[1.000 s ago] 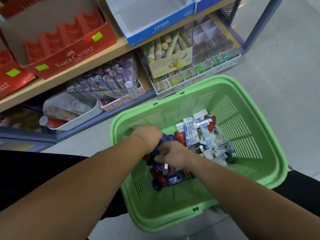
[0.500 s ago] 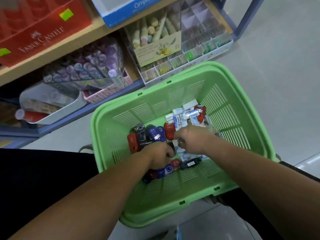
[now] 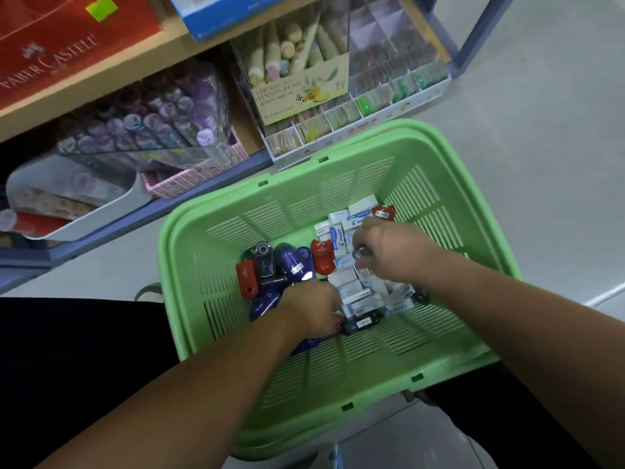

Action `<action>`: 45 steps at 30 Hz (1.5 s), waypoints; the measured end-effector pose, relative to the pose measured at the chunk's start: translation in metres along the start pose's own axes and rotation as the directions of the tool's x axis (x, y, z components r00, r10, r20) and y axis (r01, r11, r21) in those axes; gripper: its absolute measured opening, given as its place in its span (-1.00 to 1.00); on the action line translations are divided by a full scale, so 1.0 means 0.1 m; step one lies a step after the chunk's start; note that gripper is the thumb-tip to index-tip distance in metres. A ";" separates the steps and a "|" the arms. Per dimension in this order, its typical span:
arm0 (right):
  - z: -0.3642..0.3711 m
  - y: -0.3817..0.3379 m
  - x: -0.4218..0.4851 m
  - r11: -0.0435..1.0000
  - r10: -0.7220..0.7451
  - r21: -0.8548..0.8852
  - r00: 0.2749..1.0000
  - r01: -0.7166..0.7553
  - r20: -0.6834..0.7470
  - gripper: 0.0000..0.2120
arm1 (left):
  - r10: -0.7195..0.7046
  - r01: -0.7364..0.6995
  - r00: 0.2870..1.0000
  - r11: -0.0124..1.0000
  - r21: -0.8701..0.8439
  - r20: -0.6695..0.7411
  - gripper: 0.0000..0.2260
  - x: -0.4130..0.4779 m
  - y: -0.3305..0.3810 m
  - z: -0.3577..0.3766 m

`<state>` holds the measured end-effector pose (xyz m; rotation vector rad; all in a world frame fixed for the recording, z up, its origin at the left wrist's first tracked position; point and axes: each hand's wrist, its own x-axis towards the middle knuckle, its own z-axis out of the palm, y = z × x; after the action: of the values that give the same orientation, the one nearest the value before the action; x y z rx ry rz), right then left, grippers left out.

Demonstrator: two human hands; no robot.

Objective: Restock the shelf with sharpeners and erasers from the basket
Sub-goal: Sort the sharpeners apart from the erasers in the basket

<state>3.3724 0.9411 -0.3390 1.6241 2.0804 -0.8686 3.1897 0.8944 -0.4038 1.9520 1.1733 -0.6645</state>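
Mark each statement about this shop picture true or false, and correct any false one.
1. The left hand and the right hand both reach inside the green slatted plastic basket. True.
2. The basket stands on a shelf. False: it sits low in front of the wooden shelf.
3. The white boxed erasers lie by the right hand, the red and blue plastic sharpeners by the left hand. True.
4. A red carton lies in the basket. False: the red Faber-Castell carton stands on the wooden shelf.
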 end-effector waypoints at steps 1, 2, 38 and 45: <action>-0.09 0.05 -0.02 0.999 0.034 -0.002 0.999 -0.034 -0.027 -0.78 | -0.022 0.015 0.999 0.987 -0.158 -0.040 -0.90 0.01 0.02 0.04; -0.16 0.11 -0.02 0.997 0.067 -0.033 0.996 -0.069 -0.055 -0.79 | -0.044 0.028 0.998 0.951 -0.308 -0.045 -0.88 0.01 0.05 0.08; 0.23 0.08 -0.30 0.992 -0.120 -0.059 0.988 0.114 -0.098 -0.66 | -0.036 0.028 0.957 0.999 -0.032 -0.288 -0.68 0.28 -0.11 -0.58; 0.48 0.11 -0.21 0.890 -0.181 -0.404 0.977 0.212 0.113 -0.47 | -0.004 0.001 0.972 1.000 -0.013 -0.234 -0.50 0.42 -0.21 -0.56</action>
<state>3.3842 0.8950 -0.3644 1.1582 2.2167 -0.4845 3.1920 0.9671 -0.4093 2.0600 1.3169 -0.4344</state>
